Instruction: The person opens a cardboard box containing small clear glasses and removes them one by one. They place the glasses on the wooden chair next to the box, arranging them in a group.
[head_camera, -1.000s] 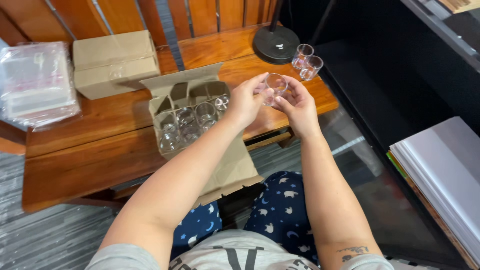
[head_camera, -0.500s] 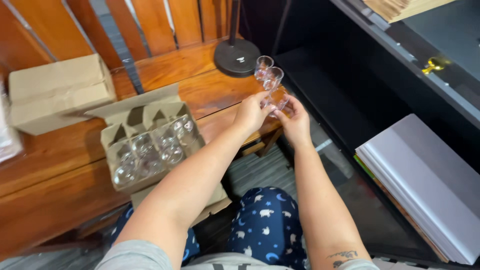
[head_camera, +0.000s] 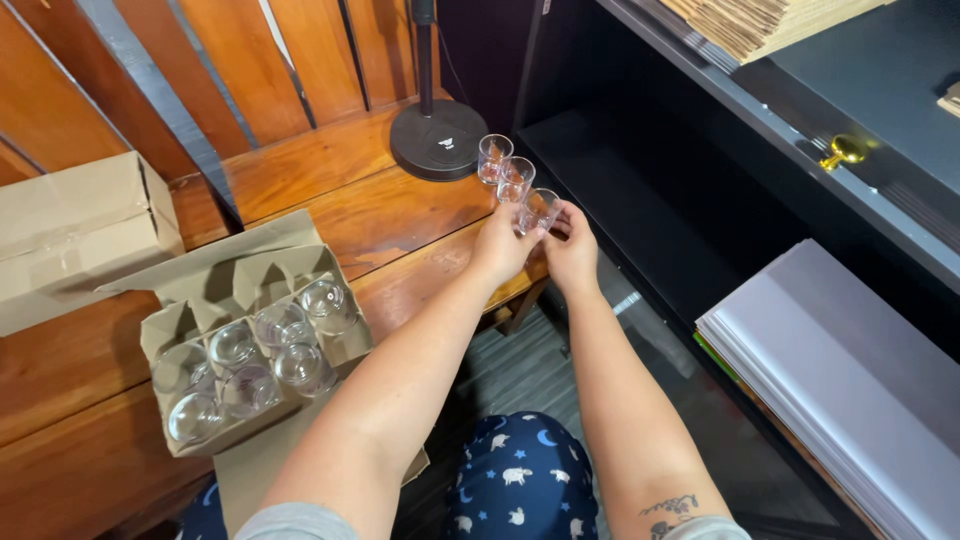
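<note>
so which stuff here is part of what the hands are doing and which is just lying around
In use:
left hand
right hand
held glass
two glasses set down
open box of glasses

Lying about:
lamp base
closed box
gold knob
grey boards

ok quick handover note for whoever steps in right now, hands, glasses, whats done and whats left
Left hand and right hand: both hold one small clear glass at the wooden table's right edge, at the near end of a row.
Two other small glasses stand in that row beside the black lamp base.
Open cardboard divider box: six glasses inside.
Done: two out, third being placed. Left: six in the box.
</note>
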